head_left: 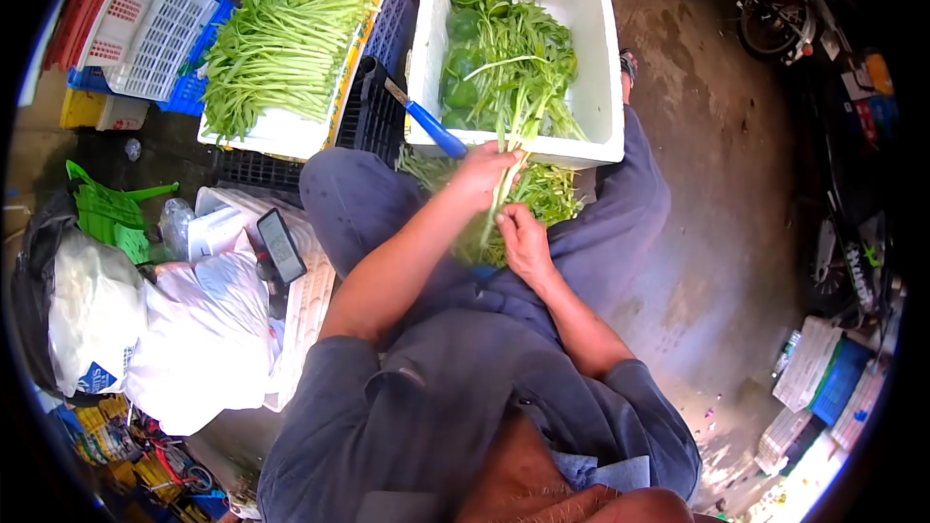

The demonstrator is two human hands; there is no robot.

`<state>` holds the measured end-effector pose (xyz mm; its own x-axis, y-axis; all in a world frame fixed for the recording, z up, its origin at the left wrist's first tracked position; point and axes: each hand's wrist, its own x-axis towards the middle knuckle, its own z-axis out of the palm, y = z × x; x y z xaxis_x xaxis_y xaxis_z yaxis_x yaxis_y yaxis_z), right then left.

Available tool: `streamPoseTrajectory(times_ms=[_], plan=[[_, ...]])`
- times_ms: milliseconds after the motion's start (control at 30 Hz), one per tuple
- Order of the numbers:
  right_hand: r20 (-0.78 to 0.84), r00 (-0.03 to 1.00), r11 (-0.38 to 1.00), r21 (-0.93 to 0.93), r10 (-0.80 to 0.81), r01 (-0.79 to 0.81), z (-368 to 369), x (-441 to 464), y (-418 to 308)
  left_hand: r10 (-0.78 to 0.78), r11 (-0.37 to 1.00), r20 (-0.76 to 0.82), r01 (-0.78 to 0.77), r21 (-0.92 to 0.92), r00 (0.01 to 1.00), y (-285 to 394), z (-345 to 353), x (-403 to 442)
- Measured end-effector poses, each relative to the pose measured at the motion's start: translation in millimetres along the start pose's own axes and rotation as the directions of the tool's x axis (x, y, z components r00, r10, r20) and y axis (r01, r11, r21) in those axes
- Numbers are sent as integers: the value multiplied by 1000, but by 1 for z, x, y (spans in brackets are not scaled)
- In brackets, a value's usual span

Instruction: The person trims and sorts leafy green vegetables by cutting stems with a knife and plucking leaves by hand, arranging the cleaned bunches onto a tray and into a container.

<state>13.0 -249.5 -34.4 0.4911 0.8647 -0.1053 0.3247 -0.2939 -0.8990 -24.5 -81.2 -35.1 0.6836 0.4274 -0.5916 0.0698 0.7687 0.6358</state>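
My left hand (481,176) is closed around a small bunch of long green leafy stalks (507,181), which look like water spinach. Their leafy tops reach over the near rim of a white foam box (612,68). Lower down, my right hand (524,240) has its fingers pinched at the bottom end of the stalks. A knife with a blue handle (436,131) lies across the box's left corner, its blade pointing up and left; whether the handle touches my left hand I cannot tell. Loose cut greens (547,196) are heaped between my legs.
Inside the foam box are green rounded fruits (463,58) and more leafy stalks. At its left, a tray is piled with neatly laid stalks (300,39). A phone (281,245) stands beside white bags (208,329). Stacked crates (160,34) are far left; a bike wheel (775,10) is at right.
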Motion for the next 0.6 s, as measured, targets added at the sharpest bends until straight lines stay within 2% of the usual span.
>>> streamPoseTrajectory(times_ms=[67, 167, 267, 300, 367, 467, 500, 600], plan=[[35, 996, 996, 9, 84, -85, 2, -3, 17, 8, 1000, -42, -8, -4, 999, 12, 3, -5], [49, 960, 945, 169, 275, -280, 4, 4, 57, 67, 998, -30, -67, 6, 997, 17, 0, -6], [-92, 954, 899, 369, 286, -234, -20, 29, 18, 100, 995, 18, -100, -2, 995, 14, -6, -6], [-125, 958, 906, 376, 259, -196, -26, 39, 10, 122, 992, 20, -123, 22, 992, 12, -5, -6], [-200, 958, 916, 383, 206, -116, -36, 61, 0, 163, 984, 37, -165, 72, 986, 8, 0, -6], [-292, 937, 922, 382, 193, -71, -36, 90, -8, 127, 973, 45, -133, 189, 991, 9, 11, -12], [-331, 929, 950, 306, 164, -59, -38, 98, -5, 100, 970, 40, -107, 218, 994, 12, 16, -18], [-407, 906, 969, 248, 114, -10, -41, 109, -2, 113, 969, 60, -123, 213, 992, 10, 16, -19]])
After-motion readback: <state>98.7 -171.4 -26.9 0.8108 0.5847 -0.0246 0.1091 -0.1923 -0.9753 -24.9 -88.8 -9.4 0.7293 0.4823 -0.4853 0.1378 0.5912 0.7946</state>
